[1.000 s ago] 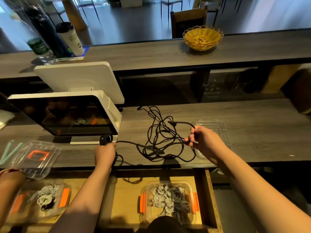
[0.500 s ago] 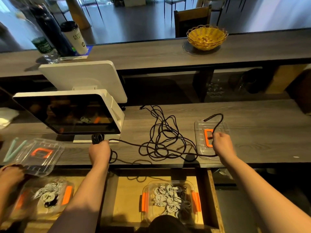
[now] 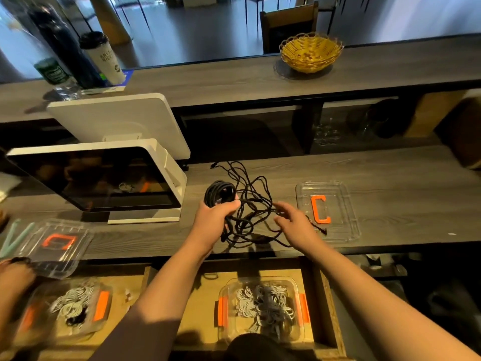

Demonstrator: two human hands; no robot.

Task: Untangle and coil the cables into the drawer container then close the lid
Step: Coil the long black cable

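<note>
2 hands work over the counter, the left hand (image 3: 213,220) and the right hand (image 3: 296,225); 1 black cable (image 3: 250,204) lies between them (part coiled, part tangled; whether it is more than 1 strand cannot be told); 2 clear lids rest on the counter, 1 lid (image 3: 348,204) just right of the right hand, 1 second lid (image 3: 59,246) far left of the left hand; 2 clear containers of cables sit below, 1 container (image 3: 260,308) beneath the hands, 1 left container (image 3: 70,308); 1 yellow basket (image 3: 311,52) stands beyond the hands; 1 paper cup (image 3: 104,58) stands far left.
</note>
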